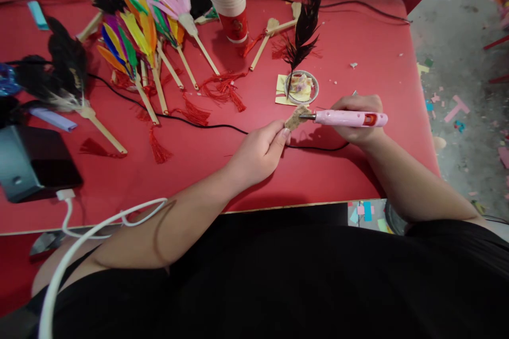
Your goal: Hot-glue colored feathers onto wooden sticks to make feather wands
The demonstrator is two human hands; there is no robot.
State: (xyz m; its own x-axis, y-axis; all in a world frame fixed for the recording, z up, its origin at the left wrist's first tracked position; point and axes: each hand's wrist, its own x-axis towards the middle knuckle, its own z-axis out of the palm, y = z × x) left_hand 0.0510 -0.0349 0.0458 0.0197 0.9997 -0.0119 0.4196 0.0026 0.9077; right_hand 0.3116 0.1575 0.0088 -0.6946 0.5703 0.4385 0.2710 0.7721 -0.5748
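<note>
- Black clothing fills the bottom of the frame; from it my two forearms reach up toward the middle, over the red surface (342, 42).
- My left hand (260, 151) is closed in a pinch, thumb and fingertips gripping a small tan wooden piece (296, 117) at its lower left end; the piece points up and to the right.
- My right hand (358, 116) is wrapped shut around a pink glue gun (350, 118), whose long axis lies nearly level across the frame, nozzle pointing left.
- The nozzle tip touches the wooden piece or sits just beside it, so the piece lies directly left of the right hand, between the two hands.
- Just above the piece sits a small round dish (302, 87) on yellow paper, with a black feather (304, 26) rising from it.
- Finished feather fans (139, 42) lie at upper left, well apart from both hands.
- A black cord (207, 126) runs across the surface beneath the hands.
</note>
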